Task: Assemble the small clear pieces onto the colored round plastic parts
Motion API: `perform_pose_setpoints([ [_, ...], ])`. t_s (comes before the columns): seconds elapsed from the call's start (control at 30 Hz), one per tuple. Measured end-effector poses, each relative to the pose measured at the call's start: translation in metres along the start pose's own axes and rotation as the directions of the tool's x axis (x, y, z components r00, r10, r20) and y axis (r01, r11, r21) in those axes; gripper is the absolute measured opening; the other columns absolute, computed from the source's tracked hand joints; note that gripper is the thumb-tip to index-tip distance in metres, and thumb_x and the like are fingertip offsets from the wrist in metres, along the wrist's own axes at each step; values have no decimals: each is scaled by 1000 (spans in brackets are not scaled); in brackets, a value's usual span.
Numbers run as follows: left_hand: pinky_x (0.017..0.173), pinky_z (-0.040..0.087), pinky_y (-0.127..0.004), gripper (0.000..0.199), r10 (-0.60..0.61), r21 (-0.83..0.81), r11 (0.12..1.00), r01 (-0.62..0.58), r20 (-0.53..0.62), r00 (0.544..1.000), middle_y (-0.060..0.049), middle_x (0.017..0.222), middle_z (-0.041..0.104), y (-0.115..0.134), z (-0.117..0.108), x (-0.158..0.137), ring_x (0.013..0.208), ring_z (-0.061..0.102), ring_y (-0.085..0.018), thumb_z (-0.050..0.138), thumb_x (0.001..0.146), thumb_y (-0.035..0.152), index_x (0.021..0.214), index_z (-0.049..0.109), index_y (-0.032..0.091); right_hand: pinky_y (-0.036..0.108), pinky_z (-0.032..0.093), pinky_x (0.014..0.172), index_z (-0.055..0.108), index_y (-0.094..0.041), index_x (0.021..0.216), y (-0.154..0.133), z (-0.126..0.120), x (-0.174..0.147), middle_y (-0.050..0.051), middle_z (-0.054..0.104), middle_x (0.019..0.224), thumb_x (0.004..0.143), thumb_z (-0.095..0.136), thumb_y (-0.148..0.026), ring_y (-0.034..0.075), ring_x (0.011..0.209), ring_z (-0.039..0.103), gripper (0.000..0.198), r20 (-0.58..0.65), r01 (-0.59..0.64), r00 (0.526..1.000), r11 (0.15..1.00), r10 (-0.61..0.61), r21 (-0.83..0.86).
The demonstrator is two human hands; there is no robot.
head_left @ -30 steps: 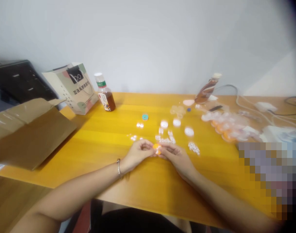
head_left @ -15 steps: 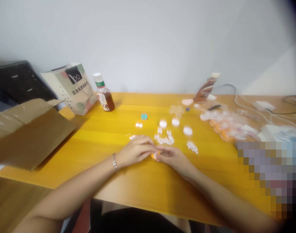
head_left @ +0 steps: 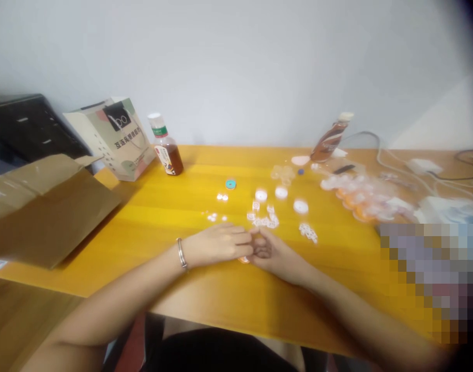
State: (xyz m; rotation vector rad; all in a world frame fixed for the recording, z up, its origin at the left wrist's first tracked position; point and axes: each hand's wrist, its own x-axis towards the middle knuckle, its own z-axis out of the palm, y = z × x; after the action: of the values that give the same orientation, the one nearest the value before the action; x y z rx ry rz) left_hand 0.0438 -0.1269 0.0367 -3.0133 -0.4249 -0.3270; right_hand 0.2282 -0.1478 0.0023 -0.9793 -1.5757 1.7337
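My left hand (head_left: 224, 244) and my right hand (head_left: 274, 253) meet over the table with their fingertips together. Between them a small orange-and-white round piece (head_left: 243, 259) shows at its lower edge; fingers cover most of it. Both hands are closed around it, the right one with its fingers curled in. Just beyond them lie white pieces with dark markings (head_left: 265, 222), and a second cluster of such pieces (head_left: 308, 232) is to the right. Tiny white bits (head_left: 212, 217) lie beyond my left hand, and a pair of white pieces (head_left: 222, 197) sits farther back.
White discs (head_left: 300, 206) and a teal ring (head_left: 230, 184) lie mid-table. At the back stand a left bottle (head_left: 168, 155), a tilted right bottle (head_left: 331, 137) and a paper bag (head_left: 130, 139). A cardboard box (head_left: 54, 212) occupies the left; orange-and-white items (head_left: 360, 199) and cables (head_left: 391, 155) the right.
The hands have turned and drawn together around the orange piece, which is lower and more covered. My right fingers are more curled. Tiny white bits beyond my left hand show more fully.
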Motion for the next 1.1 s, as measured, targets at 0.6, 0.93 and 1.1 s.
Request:
perform_pose_setpoints([
  [0.6,70,39,-26,16,-81,-242,966,93,61,995,-6,86,55,0,0,-4,78,49,-14,39,85,12,88,54,15,33,45,73,43,-20,88,-3,0,-1,-1,61,73,65,65,-31,14,73,60,33,35,-39,999,999,40,-26],
  [0.93,72,41,-25,10,-395,-545,736,402,137,908,-3,83,58,1,1,-5,76,53,-12,47,81,15,80,57,16,28,45,63,42,-22,83,-6,9,-3,-4,59,64,62,67,-37,12,63,58,35,-112,-61,992,998,58,-18],
  [1.1,67,41,-24,7,-522,-573,642,509,159,838,-1,76,61,3,8,-4,70,54,-12,52,78,18,78,59,17,28,46,65,40,-22,82,-3,12,-3,-5,59,64,63,67,-36,11,63,59,36,-164,-43,985,999,47,26],
])
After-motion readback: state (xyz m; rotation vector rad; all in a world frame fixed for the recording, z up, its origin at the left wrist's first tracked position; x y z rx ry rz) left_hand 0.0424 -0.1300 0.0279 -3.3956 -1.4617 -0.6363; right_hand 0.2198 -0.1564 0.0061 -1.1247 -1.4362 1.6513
